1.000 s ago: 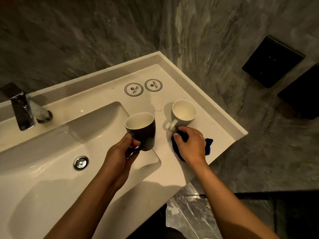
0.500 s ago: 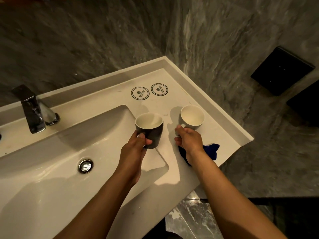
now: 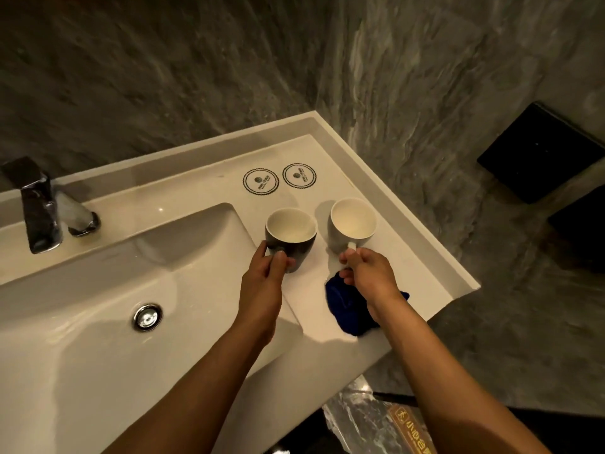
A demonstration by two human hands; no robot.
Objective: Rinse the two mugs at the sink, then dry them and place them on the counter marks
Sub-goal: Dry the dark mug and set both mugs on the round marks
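Note:
My left hand (image 3: 262, 280) grips the black mug (image 3: 290, 237) with a white inside, holding it upright over the counter just right of the basin. My right hand (image 3: 368, 273) pinches the handle of the white mug (image 3: 352, 226), which is upright beside the black one. Two round printed marks (image 3: 260, 181) (image 3: 299, 175) lie on the counter behind the mugs, both bare. A crumpled blue cloth (image 3: 347, 309) lies on the counter under my right wrist, partly hidden by it.
The white sink basin (image 3: 98, 322) with a chrome drain (image 3: 147, 317) fills the left. A chrome tap (image 3: 42, 208) stands at the back left. The counter's raised rim (image 3: 409, 221) runs along the grey stone wall, and its front edge drops off on the right.
My right hand left the blue cloth and took the white mug's handle. My left hand carried the black mug right, off the basin, toward the marks. The white mug now sits nearer the black one.

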